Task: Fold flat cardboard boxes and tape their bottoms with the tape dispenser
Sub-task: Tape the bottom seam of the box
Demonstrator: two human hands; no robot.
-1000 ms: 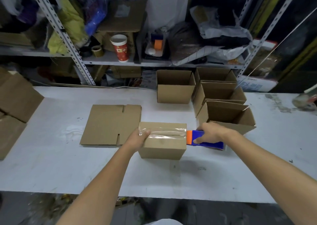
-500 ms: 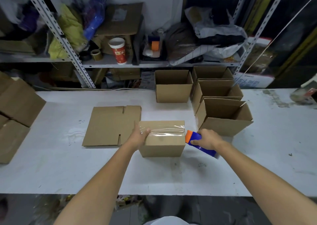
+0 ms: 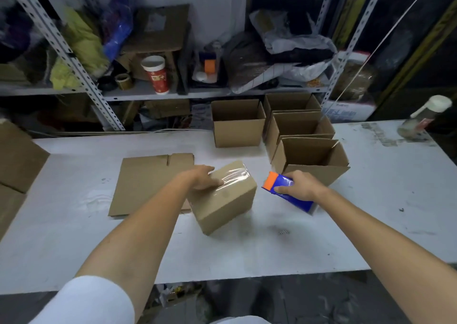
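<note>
While the taped box [image 3: 223, 197] sits skewed at frame centre on the counter [image 3: 247, 254], clear tape across its top face, my left hand [image 3: 202, 179] grips its upper-left corner: thumb on the tape, fingers curled over the far edge. Right hand [image 3: 296, 187], right of centre, has its fingers wrapped round the blue tape dispenser [image 3: 300, 203], orange end toward the box, not touching it. Flat cardboard [image 3: 146, 182] lies left of the box. Open boxes [image 3: 237, 130] cluster upper right of centre, nearest one just behind the dispenser. Red cup [image 3: 158, 76] on the shelf, upper left.
</note>
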